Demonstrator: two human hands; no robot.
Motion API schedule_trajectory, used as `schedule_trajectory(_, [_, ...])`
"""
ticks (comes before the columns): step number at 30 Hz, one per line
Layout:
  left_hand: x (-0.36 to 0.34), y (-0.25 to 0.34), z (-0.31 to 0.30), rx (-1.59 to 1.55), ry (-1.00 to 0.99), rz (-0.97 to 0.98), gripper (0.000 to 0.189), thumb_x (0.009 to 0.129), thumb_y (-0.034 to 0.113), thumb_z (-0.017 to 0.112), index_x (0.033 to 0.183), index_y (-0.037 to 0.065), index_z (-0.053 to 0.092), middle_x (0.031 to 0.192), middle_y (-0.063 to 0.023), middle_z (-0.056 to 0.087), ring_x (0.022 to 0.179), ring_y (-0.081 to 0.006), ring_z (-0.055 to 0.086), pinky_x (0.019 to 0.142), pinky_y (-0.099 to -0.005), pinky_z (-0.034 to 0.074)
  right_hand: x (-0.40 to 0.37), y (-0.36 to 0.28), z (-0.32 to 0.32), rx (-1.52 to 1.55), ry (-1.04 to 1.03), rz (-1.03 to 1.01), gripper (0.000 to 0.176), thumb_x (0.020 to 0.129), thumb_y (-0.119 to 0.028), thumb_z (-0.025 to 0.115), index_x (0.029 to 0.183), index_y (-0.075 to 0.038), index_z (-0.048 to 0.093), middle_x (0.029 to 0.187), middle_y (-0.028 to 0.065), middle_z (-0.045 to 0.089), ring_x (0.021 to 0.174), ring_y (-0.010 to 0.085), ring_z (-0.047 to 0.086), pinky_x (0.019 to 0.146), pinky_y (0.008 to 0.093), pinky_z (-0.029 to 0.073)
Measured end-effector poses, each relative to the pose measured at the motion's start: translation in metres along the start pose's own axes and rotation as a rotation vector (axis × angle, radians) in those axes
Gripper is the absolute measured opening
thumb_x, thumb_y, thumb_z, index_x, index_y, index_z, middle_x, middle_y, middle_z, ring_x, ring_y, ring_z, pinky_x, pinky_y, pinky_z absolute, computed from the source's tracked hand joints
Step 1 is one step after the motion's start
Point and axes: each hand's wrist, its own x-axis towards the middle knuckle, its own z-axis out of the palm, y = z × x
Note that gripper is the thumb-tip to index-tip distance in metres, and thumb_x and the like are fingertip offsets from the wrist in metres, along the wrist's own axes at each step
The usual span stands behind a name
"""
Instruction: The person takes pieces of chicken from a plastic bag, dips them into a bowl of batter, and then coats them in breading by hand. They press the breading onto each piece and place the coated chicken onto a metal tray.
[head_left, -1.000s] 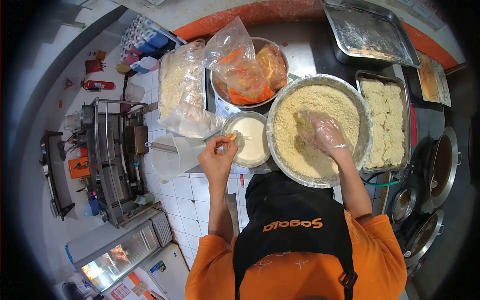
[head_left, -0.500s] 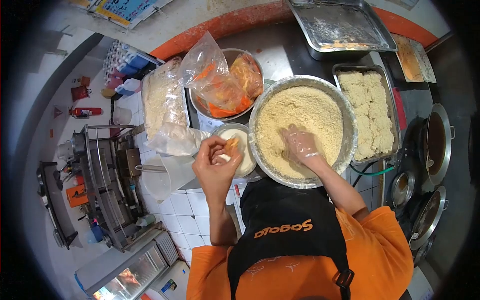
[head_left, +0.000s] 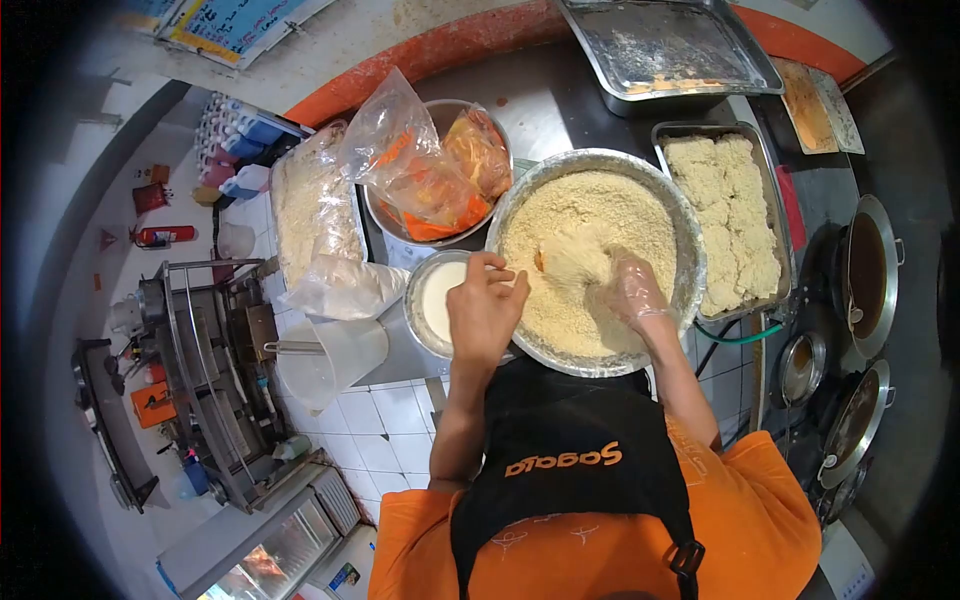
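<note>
A wide metal bowl (head_left: 692,310) of pale yellow breadcrumbs (head_left: 640,205) stands before me. An orange coated piece (head_left: 540,261) lies in the crumbs at the left side, partly covered. Bare, my left hand (head_left: 485,308) hovers between this bowl and a smaller bowl of white batter (head_left: 437,300). Its fingers are slightly bent and apart, with nothing visible in them. My right hand (head_left: 638,290) wears a clear plastic glove and reaches into the breadcrumbs, where loose crumbs blur toward the orange piece. Crumbs and motion hide its fingertips.
Behind is a bowl (head_left: 425,238) with plastic bags of orange-coated pieces. A tray of crumbed blocks (head_left: 725,215) sits right, an empty metal tray (head_left: 670,50) farther back. Woks (head_left: 870,265) stand far right. At left are a bag of crumbs (head_left: 310,215) and a plastic jug (head_left: 335,360).
My left hand has moved right from over the batter bowl and let go of the orange piece, which now lies in the crumbs. My right hand has shifted slightly right, stirring up crumbs.
</note>
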Motion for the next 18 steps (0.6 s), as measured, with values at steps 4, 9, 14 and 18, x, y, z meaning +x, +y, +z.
schedule_trajectory(4, [-0.004, -0.009, -0.028, -0.144, 0.087, -0.140, 0.025, 0.087, 0.010, 0.073, 0.104, 0.000, 0.058, 0.088, -0.0130, 0.074, 0.073, -0.0139, 0.070, 0.056, -0.0267, 0.055, 0.012, 0.005, 0.039, -0.211, -0.149, 0.132, 0.054, 0.072, -0.023, 0.079, 0.112, 0.008, 0.060, 0.099, 0.0265, 0.067, 0.095, 0.0450, 0.064, 0.084, 0.0462, 0.053])
schedule_trajectory(9, [-0.014, -0.025, -0.040, -0.097, 0.133, -0.155, 0.026, 0.086, 0.010, 0.073, 0.104, -0.003, 0.059, 0.092, -0.0194, 0.074, 0.078, -0.0218, 0.074, 0.066, -0.0311, 0.057, 0.015, 0.013, 0.047, 0.064, 0.221, -0.206, 0.049, 0.069, -0.024, 0.083, 0.099, 0.009, 0.063, 0.083, 0.0291, 0.066, 0.078, 0.0421, 0.068, 0.069, 0.0437, 0.053])
schedule_trajectory(14, [-0.025, -0.058, -0.042, -0.116, 0.166, -0.195, 0.023, 0.088, 0.011, 0.072, 0.103, -0.003, 0.061, 0.093, -0.0179, 0.074, 0.079, -0.0233, 0.075, 0.066, -0.0315, 0.056, 0.020, 0.005, 0.036, 0.094, -0.065, 0.141, 0.053, 0.077, -0.027, 0.079, 0.111, 0.010, 0.062, 0.089, 0.0279, 0.068, 0.081, 0.0401, 0.069, 0.072, 0.0439, 0.054])
schedule_trajectory(18, [-0.031, -0.071, -0.047, -0.086, 0.195, -0.238, 0.022, 0.088, 0.011, 0.071, 0.102, -0.003, 0.062, 0.093, -0.0169, 0.074, 0.079, -0.0234, 0.075, 0.067, -0.0312, 0.056, 0.016, -0.012, 0.033, -0.233, 0.326, -0.317, 0.060, 0.091, -0.015, 0.058, 0.144, 0.007, 0.039, 0.130, 0.0331, 0.057, 0.119, 0.0360, 0.061, 0.105, 0.0447, 0.047])
